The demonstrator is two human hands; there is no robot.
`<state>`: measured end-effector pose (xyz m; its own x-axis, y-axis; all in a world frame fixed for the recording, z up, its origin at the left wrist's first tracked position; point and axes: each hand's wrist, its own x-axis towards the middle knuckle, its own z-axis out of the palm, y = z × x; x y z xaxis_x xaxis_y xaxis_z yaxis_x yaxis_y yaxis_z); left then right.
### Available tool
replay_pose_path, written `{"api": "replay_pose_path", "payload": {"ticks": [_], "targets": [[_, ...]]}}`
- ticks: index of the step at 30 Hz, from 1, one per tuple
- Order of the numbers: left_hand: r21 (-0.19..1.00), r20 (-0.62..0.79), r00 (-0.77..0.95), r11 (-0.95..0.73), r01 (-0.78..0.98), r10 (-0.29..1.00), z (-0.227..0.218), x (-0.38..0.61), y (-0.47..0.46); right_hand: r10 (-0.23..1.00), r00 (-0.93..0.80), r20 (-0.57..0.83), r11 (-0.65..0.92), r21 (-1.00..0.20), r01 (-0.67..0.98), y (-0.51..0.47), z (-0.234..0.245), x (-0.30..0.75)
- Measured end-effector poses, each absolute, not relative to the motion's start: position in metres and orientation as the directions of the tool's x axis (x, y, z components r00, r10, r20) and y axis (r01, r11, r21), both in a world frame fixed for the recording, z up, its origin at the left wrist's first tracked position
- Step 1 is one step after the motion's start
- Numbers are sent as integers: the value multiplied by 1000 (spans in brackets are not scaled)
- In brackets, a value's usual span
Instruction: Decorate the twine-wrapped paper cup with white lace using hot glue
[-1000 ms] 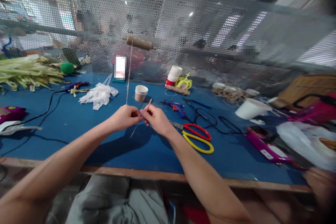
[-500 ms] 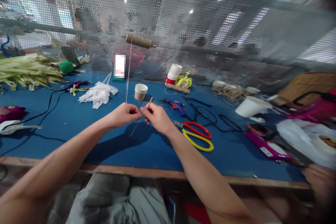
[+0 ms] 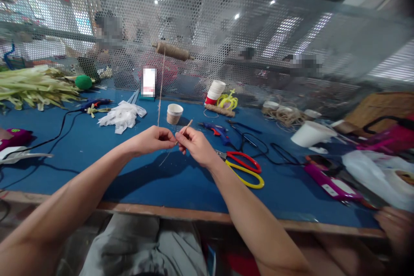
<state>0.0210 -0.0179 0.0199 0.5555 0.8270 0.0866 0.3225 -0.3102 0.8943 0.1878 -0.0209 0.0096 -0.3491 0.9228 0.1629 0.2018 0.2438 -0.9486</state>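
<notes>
My left hand [image 3: 152, 140] pinches a thin strand of twine [image 3: 161, 82] that runs up to a spool [image 3: 171, 51] hung on the mesh screen. My right hand [image 3: 196, 145] is closed on a thin wooden stick [image 3: 186, 127], whose tip points up and away. The two hands meet fingertip to fingertip above the blue table [image 3: 97, 155]. A loose end of twine hangs below them.
Red and yellow scissors [image 3: 244, 168] lie just right of my right hand, with a blue glue gun [image 3: 218, 130] and black cables behind. A paper cup [image 3: 174, 113], white cloth [image 3: 121, 116], green leaves [image 3: 32, 88], a white cup [image 3: 307, 133] and pink tools [image 3: 330, 183] are around. Another person's hand [image 3: 394, 228] is at bottom right.
Both hands have lifted slightly and the stick tip has tilted a little more to the right; the grips are unchanged.
</notes>
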Motion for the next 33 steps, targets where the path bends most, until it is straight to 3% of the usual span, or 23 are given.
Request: {"api": "replay_pose_path", "payload": {"ticks": [6,13,18,25,33], "targets": [[726,166,498,-447,523,851,22,21,-19,926,-344,158,258,-927,270,-18,6,188],[699,205,433,-441,563,878,15,27,-20,937,-302,175,280,-894,351,-19,7,186],[752,178,411,-393,530,894,11,30,-19,945,-272,183,276,-892,358,-20,6,185],[922,142,379,-262,287,914,5,36,-19,950,-279,139,204,-954,219,-19,6,185],[956,65,474,-191,223,878,17,30,-22,957,-254,141,186,-969,163,-21,8,186]]}}
